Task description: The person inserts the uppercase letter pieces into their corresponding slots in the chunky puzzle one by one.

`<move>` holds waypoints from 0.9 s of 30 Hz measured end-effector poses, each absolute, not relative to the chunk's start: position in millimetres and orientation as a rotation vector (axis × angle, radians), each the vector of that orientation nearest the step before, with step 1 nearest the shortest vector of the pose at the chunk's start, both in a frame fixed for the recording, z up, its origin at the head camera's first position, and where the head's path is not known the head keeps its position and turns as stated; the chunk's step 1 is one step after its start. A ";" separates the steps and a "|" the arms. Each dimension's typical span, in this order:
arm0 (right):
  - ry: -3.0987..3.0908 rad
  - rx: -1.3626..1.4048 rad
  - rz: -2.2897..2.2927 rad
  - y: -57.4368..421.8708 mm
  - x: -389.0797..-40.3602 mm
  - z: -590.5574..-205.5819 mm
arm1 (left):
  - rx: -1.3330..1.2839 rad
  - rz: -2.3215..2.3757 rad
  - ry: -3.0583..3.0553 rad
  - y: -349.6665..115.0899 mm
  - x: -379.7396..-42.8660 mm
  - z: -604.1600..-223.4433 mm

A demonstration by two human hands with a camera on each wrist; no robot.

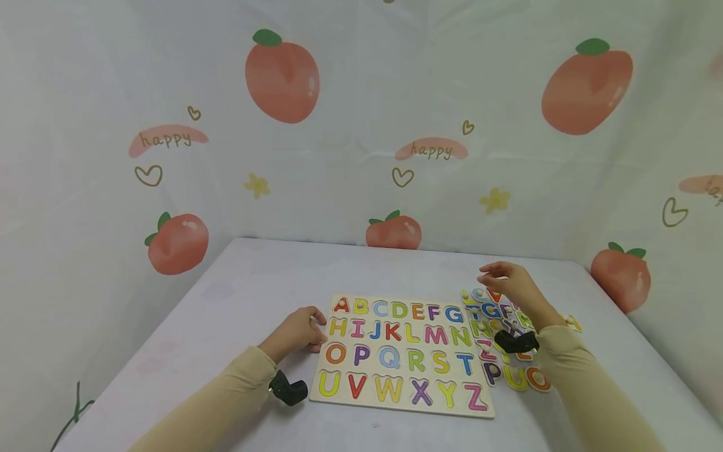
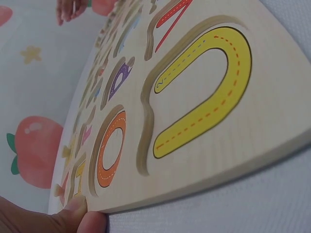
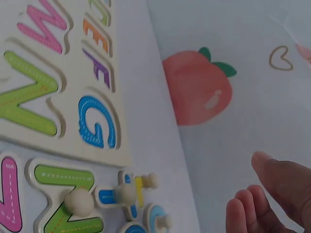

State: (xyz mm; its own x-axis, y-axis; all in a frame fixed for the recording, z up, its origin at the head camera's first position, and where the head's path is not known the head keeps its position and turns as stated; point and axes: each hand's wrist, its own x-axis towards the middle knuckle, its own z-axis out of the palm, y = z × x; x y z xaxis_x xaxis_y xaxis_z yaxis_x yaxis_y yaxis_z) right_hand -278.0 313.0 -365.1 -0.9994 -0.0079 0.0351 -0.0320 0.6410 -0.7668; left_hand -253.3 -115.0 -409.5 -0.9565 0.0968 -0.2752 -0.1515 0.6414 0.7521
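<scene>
Clock face: 12 points at the peach curtain, away from the person.
Right hand: above the far end of the heap, thumb and fingers apart, nothing between them.
Loose letters: toward 6 o'clock of that hand, the nearer one by far (quite a jumble from here).
Blue C: between 8 and 9 o'clock of it, just off the board's corner.
Letter board: at 8 o'clock, long axis roughly 9 to 3; knobbed A and B sit in it.
Left hand: touching the board's 9 o'clock edge; pinching or not, I can't tell.
In the way: right wrist and black camera hide part of the heap.
</scene>
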 end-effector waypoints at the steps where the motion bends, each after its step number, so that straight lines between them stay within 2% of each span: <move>1: -2.827 0.014 1.318 315.6 -280.0 -369.2 | -0.042 1.217 2.573 -115.3 -253.3 -409.7; 7: -2.883 -0.070 1.339 326.8 -290.5 -389.1 | -0.035 1.215 2.575 -115.1 -253.2 -409.6; 27: -3.041 -0.261 1.243 333.0 -317.3 -407.9 | -0.035 1.205 2.573 -115.9 -253.2 -407.3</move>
